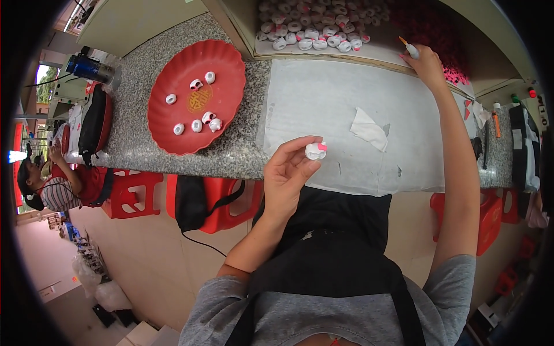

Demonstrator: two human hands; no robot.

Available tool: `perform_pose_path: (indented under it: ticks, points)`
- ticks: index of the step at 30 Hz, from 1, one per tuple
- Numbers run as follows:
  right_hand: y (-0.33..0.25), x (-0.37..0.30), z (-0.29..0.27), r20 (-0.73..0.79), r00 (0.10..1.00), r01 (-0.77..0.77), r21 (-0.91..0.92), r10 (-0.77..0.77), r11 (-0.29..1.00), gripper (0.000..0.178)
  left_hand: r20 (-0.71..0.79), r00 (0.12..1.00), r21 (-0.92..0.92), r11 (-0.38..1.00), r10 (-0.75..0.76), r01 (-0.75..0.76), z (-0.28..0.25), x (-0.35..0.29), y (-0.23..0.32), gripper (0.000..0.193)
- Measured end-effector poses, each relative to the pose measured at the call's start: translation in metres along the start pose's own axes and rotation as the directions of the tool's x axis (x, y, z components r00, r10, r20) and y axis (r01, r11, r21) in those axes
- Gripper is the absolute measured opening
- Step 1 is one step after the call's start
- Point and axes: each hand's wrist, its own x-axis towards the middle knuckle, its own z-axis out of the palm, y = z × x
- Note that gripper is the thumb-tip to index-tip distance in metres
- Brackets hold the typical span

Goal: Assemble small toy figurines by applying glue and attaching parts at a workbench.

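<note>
Between the thumb and fingers of my left hand [285,176] is a small white figurine head [315,151] with a pink bow-like piece on it. It is held above the near edge of a white sheet [311,98] on the counter. My right hand [428,64] reaches to the far right, at the front of a shelf compartment. Its fingers are closed on a small white bottle with an orange tip [412,51], which points up and left. A heap of small pink pieces [453,72] lies just beside that hand.
White figurine heads [311,43] crowd the compartment. A red scalloped plate [164,69] holds several more pieces at left. A crumpled white cloth [369,130] lies on the sheet. Red stools [231,216] stand below the counter; another person [60,184] sits far left. Tools [496,124] lie at right.
</note>
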Motion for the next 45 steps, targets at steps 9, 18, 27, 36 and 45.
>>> perform_pose_path:
  ticks: [9,18,27,36,45]
  points:
    - [0.0,-0.034,0.002,-0.2,0.96,0.231,0.178,-0.194,0.957,0.019,-0.012,0.99,-0.195,0.971,-0.14,0.135,0.005,0.001,0.004,0.035]
    - [-0.065,-0.179,0.0,0.185,0.981,-0.195,0.943,0.061,0.271,0.013,0.048,0.98,-0.236,0.951,-0.195,0.201,0.013,0.004,-0.003,0.036]
    - [-0.074,-0.213,0.014,0.187,0.979,-0.181,0.98,0.074,-0.087,0.011,0.056,0.987,-0.111,0.981,-0.152,0.158,0.023,0.002,-0.008,0.034]
    - [-0.093,-0.219,-0.01,0.229,0.973,-0.227,0.973,-0.043,0.032,0.008,0.204,0.979,0.268,0.961,0.017,-0.073,0.027,-0.001,-0.009,0.031]
    - [-0.091,-0.222,-0.003,0.258,0.966,-0.256,0.965,-0.033,0.05,0.01,0.292,0.95,0.475,0.845,0.112,-0.246,0.029,-0.001,-0.007,0.03]
